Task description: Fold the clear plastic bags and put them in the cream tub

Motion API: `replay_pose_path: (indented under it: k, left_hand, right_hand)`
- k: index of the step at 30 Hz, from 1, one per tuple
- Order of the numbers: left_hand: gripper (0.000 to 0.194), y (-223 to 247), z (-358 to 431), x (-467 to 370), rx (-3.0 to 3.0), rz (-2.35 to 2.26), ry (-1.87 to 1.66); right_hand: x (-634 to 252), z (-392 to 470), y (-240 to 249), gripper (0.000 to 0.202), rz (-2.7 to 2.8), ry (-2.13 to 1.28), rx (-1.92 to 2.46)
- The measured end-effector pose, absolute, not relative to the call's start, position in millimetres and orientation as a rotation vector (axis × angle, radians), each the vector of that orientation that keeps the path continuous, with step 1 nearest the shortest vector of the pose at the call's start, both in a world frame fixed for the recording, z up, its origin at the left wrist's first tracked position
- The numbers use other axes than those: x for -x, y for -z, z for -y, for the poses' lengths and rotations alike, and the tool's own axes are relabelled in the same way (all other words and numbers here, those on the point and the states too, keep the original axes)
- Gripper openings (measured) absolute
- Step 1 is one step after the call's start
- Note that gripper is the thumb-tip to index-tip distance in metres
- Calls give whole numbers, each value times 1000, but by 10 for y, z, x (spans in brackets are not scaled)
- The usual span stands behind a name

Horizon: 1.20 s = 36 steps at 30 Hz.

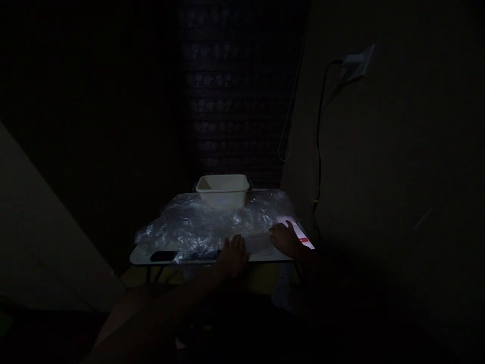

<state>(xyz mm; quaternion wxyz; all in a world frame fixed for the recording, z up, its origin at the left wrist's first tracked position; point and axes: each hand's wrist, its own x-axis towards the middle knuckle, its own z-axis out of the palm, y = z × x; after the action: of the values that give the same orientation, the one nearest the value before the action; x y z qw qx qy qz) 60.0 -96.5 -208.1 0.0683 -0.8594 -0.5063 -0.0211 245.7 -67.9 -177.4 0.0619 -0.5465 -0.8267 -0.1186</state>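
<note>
In dim light, a crumpled sheet of clear plastic [212, 222] is spread over a small folding table [142, 258]. My left hand [233, 255] lies flat at the table's front edge, fingers stretched forward on the plastic. My right hand [284, 238] rests near the right edge of the table, touching the plastic; its thumb is lifted away from the fingers, and darkness hides the fingertips. Just beyond and beside it is a lit phone screen [308, 243], partly covered by that hand. A cream plastic tub [223, 198] stands on the plastic at the back.
A long dark object [163, 256] lies along the table's front left edge, partly under the plastic. On the right wall, a plug in a socket [356, 63] has a black cable [319, 146] hanging down. A dark patterned blind [212, 101] is behind the table.
</note>
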Motion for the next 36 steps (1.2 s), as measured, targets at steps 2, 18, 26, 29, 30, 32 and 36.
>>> replay_pose_path:
  k: [2,18,26,29,30,32,36]
  left_hand:
    - [48,2068,996,-607,2618,1489,95]
    - [18,1763,1087,-627,2701,1340,109]
    - [17,1582,954,-624,2590,1363,244]
    - [15,1575,984,-673,2610,1173,261]
    - [15,1585,1000,-689,2615,1084,267]
    - [18,1609,1035,-712,2621,925,285]
    - [27,1618,1100,-724,2713,798,480]
  right_hand:
    - [-2474,674,1684,25,2479,328,1695]
    - [-2543,785,1544,34,2353,-185,1762]
    - [-2449,829,1613,59,1470,-2007,1400]
    - [-2345,827,1624,46,1175,-1970,1243]
    - [-2315,821,1628,40,1142,-1948,1189]
    - [-2272,807,1644,28,1124,-1826,1110]
    - [-2259,778,1673,17,1114,-1550,1099]
